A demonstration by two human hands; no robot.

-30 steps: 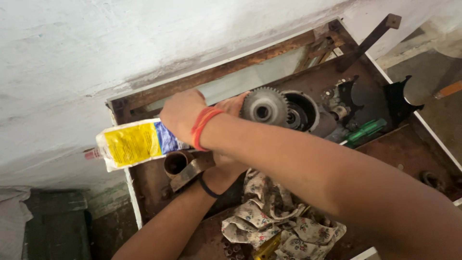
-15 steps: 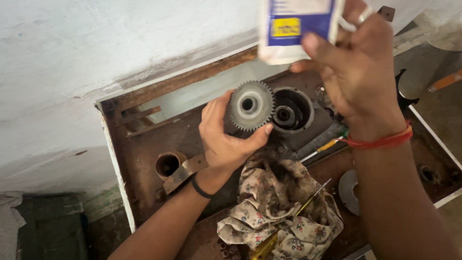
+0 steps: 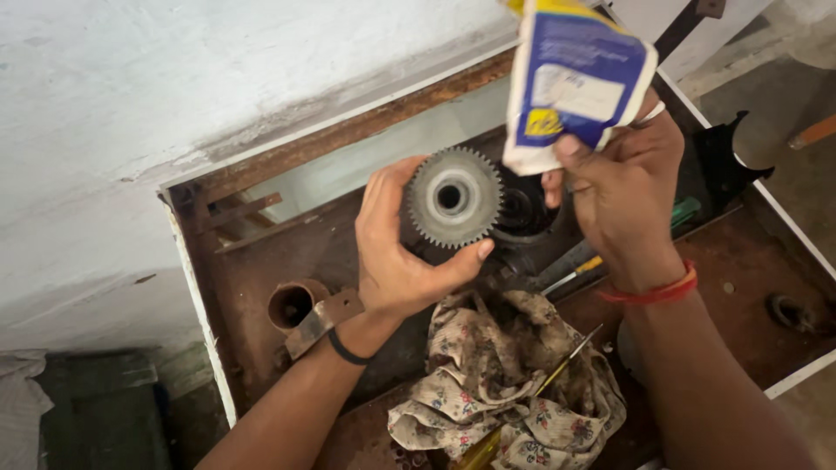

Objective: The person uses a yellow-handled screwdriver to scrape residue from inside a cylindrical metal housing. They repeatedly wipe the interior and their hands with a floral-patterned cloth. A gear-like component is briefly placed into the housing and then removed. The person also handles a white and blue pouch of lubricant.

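Pouch (image 3: 576, 78) top cut off

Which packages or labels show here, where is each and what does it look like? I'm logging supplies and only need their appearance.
Pouch: held in the right hand at the top of the view, above the gear that the left hand holds; a soft, flat, crumpled packet, blue with white edges.
Label patches on the pouch: a pale rectangle in the middle and a small yellow patch near its lower corner.
No signs or screens in view.
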